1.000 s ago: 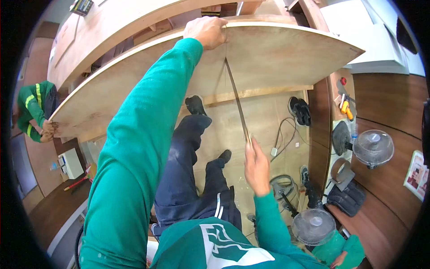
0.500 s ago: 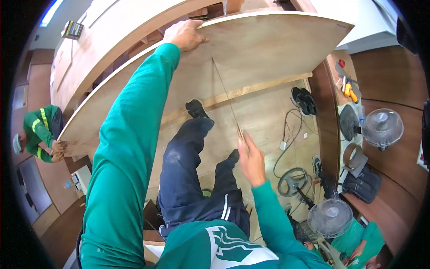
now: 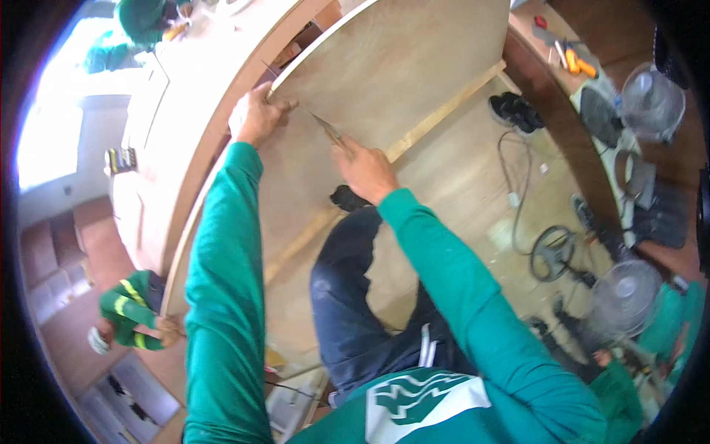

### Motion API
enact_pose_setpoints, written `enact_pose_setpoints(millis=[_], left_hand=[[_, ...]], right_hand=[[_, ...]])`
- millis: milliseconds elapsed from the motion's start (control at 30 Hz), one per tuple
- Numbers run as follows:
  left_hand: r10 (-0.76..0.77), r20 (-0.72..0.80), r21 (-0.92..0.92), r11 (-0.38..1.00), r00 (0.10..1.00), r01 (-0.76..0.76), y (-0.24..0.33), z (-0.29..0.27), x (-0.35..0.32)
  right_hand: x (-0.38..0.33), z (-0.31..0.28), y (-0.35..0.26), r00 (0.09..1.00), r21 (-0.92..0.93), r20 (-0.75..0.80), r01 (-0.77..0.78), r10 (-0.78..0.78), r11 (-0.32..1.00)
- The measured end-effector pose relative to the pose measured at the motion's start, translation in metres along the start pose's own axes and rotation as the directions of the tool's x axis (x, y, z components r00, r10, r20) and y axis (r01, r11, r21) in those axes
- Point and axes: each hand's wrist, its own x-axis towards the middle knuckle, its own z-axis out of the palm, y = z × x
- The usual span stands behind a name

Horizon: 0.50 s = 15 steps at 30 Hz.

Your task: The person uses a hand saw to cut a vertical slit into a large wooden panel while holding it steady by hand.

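place: wood workshop | why: big wooden boards (image 3: pixel 414 81) all around | tools (image 3: pixel 569 59) lying on a brown bench (image 3: pixel 562 103) | fans (image 3: pixel 651 89) and cables (image 3: pixel 518 170) on a dusty floor | worker in green (image 3: pixel 129 307) nearby

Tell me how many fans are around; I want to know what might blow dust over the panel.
2. One fan lies at the upper right, past the dark ledge. The other fan is at the lower right on the floor, beside a coiled cable. More may be hidden beyond the frame's edge.
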Motion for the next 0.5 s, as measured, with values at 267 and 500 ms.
enact_pose_setpoints(millis=[267,500], left_hand=[[-0.036,0.09,-0.052,0.998,0.995,0.04,-0.028,0.0,0.016],[0.063,0.018,-0.005,0.998,0.998,-0.063,-0.02,0.021,0.017]], right_hand=[[-0.223,-0.11,0.067,0.978,-0.052,0.106,-0.173,0.177,0.984],[-0.076,-0.049,0.041,0.996,0.001,0.05,-0.075,0.075,0.997]])
